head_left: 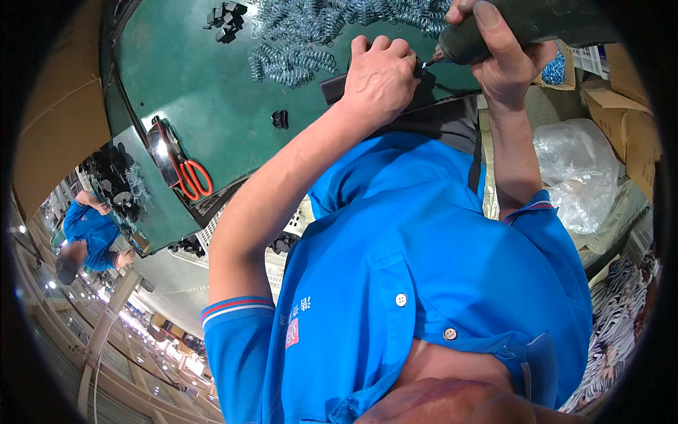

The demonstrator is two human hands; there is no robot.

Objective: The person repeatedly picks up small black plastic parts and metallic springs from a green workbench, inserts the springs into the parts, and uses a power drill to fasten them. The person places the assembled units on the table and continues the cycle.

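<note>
My left hand (381,81) is closed around a black plastic part (332,88) at the table's near edge, one end sticking out to the left. Its fingers are bent over the part, which they mostly hide. In my right hand (505,60) is a dark electric screwdriver (558,21), gripped with the thumb along its body. The screwdriver's narrow tip points left and meets the part's right end beside my left fingers; exact contact is too small to tell. Just beyond my left hand lies a heap of bluish metal coil springs (296,63).
On the green table (212,85) are orange-handled scissors (192,178), a small black piece (280,119) and several black blocks (226,21). At right stand cardboard boxes (614,113) and a clear plastic bag (575,169). Another person (88,233) in blue works at far left.
</note>
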